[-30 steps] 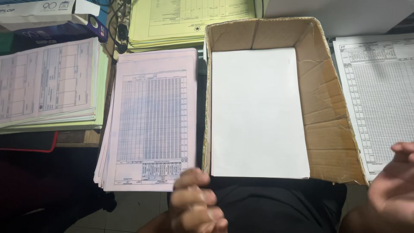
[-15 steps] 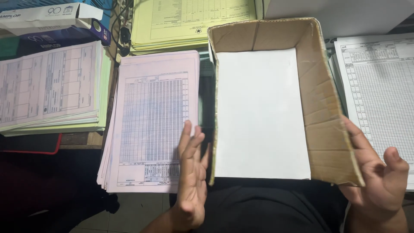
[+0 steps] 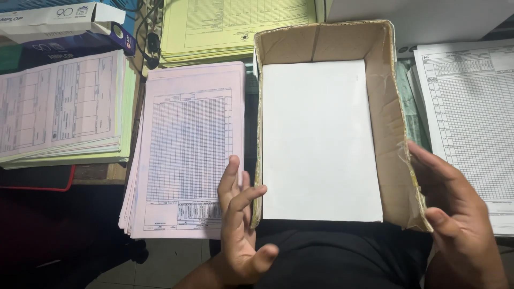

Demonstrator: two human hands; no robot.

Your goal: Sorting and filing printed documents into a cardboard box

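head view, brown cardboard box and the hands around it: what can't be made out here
- Head view: depth of the white paper stack is hidden by the brown cardboard box walls.
- Left hand pressing the box's left wall or just beside it: cannot tell.
- Right hand: wrist cut off by the bottom edge.
- Pink printed form stack: print too small.

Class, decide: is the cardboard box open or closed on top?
Open: the cardboard box has no lid, and white paper lies visible inside.

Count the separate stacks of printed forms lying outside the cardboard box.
4. A yellow stack at top centre, a pink-topped stack at far left, a pink stack just left of the box, and a white stack at right. More may lie beyond the frame.
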